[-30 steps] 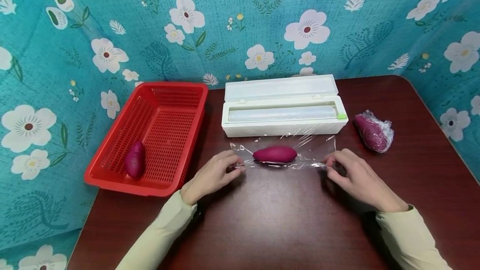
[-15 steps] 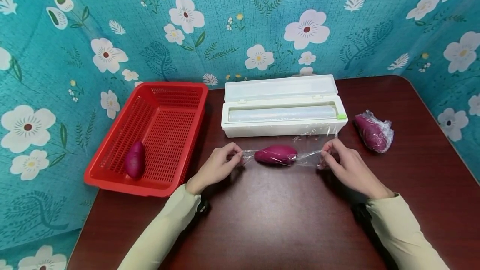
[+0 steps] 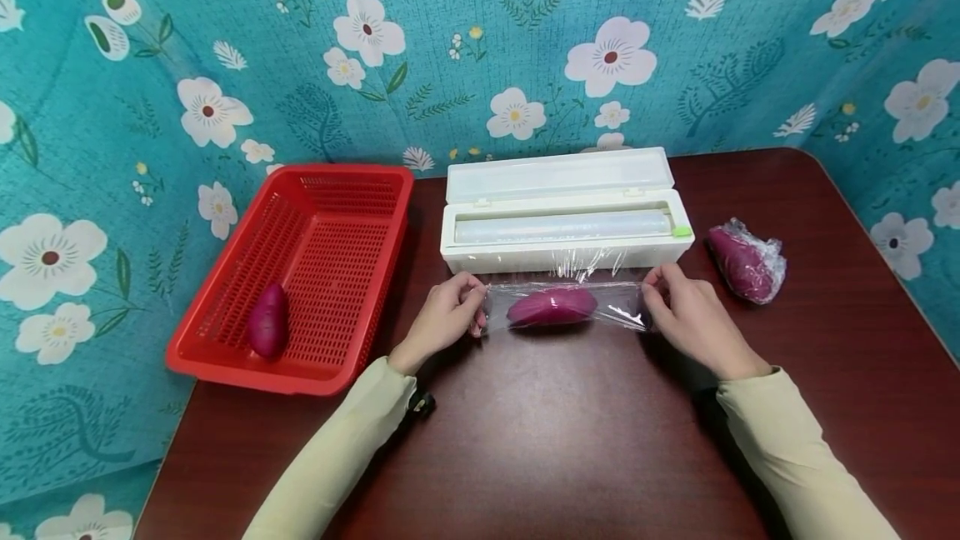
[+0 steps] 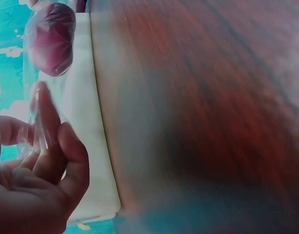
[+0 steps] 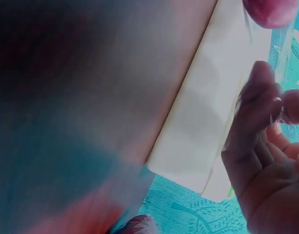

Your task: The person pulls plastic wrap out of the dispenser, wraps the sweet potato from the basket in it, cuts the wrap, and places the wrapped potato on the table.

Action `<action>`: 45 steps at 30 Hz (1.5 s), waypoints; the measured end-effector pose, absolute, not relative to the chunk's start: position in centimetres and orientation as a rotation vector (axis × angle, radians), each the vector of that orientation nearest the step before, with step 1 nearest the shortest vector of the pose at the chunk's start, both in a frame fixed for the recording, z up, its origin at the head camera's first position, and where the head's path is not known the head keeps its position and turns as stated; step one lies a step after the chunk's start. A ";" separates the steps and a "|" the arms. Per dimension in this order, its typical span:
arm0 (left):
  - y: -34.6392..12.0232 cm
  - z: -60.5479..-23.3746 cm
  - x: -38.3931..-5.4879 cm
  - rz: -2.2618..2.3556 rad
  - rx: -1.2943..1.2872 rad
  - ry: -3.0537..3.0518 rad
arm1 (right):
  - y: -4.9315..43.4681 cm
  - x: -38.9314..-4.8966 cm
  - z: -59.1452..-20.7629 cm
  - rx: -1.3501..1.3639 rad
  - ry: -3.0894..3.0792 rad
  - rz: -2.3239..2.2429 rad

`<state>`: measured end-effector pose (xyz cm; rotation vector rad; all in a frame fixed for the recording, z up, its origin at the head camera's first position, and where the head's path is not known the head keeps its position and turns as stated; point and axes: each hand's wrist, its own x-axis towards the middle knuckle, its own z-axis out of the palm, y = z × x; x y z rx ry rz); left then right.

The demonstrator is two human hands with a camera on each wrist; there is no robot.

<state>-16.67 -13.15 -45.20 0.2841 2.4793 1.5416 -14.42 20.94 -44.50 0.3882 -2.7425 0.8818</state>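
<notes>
A purple sweet potato (image 3: 553,307) lies inside a folded strip of clear plastic wrap (image 3: 621,315) in front of the white box. My left hand (image 3: 447,312) pinches the strip's left end between thumb and fingers. At the opposite end my right hand (image 3: 693,315) grips the film the same way. In the left wrist view the sweet potato (image 4: 51,40) shows through the film, beyond the fingertips. The right wrist view has the sweet potato (image 5: 272,11) at its top edge, with film running to the right hand (image 5: 271,141).
Behind the hands stands an open white wrap box (image 3: 566,257) with a roll of film (image 3: 562,227) inside. A red plastic basket (image 3: 384,290) on the left holds another sweet potato (image 3: 268,322). A wrapped sweet potato (image 3: 747,261) lies at the right.
Both hands have moved up toward the box. The film, spread out around the sweet potato before, is now drawn over it in a narrow taut strip, and the sweet potato has turned slightly.
</notes>
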 end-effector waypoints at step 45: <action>-12.1 -44.9 -18.2 0.568 0.191 3.240 | 19.3 -16.2 -44.2 0.307 -2.797 0.598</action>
